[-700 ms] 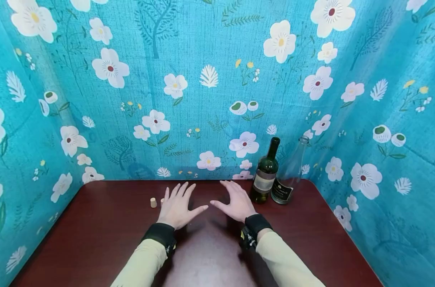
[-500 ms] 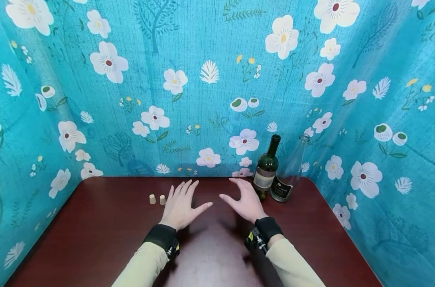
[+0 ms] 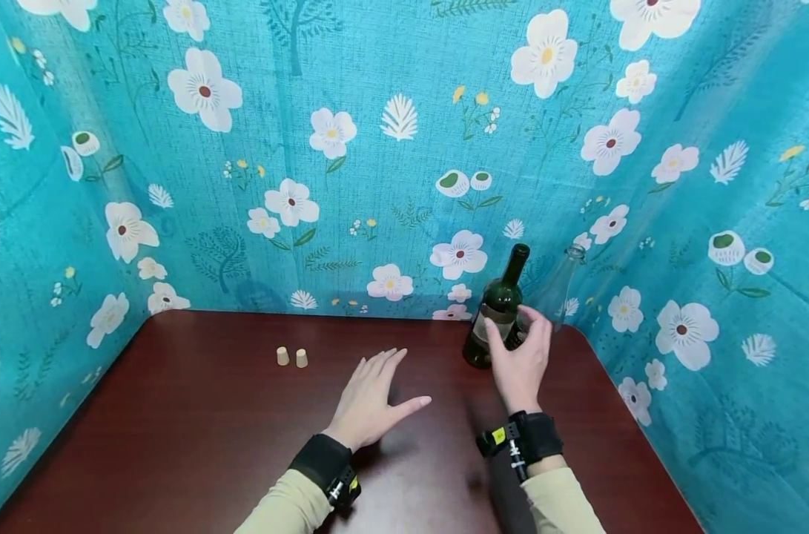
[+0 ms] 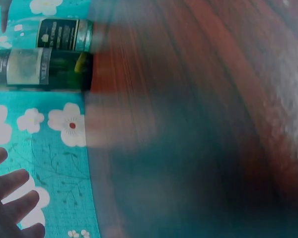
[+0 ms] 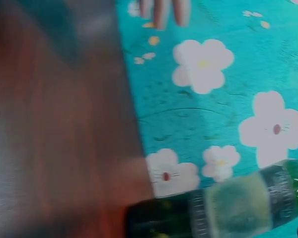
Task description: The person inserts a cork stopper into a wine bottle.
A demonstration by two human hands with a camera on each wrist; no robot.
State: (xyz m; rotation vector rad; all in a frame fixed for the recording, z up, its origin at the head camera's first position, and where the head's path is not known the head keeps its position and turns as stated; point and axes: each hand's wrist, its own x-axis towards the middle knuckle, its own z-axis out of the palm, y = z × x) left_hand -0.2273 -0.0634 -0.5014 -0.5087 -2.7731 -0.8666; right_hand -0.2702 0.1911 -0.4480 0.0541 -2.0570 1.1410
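A dark green wine bottle (image 3: 500, 293) with a pale label stands upright at the back right of the table. Behind it to the right is a clear glass bottle (image 3: 559, 285) with a black label, partly hidden by my right hand (image 3: 523, 363). That hand is in front of the two bottles, thumb and fingers spread apart, the fingertips overlapping the green bottle in the head view. My left hand (image 3: 371, 404) hovers over the middle of the table with its fingers extended and nothing in them. The left wrist view also shows the green bottle (image 4: 27, 69) and the clear bottle (image 4: 64, 34).
Two small cork stoppers (image 3: 292, 357) stand on the dark red table (image 3: 177, 430), left of my left hand. A blue flowered cloth (image 3: 351, 185) hangs behind the table and along both sides.
My right hand has moved right, up to the bottles. My left hand has shifted right and nearer to me, away from the corks. The head view has tilted slightly down.
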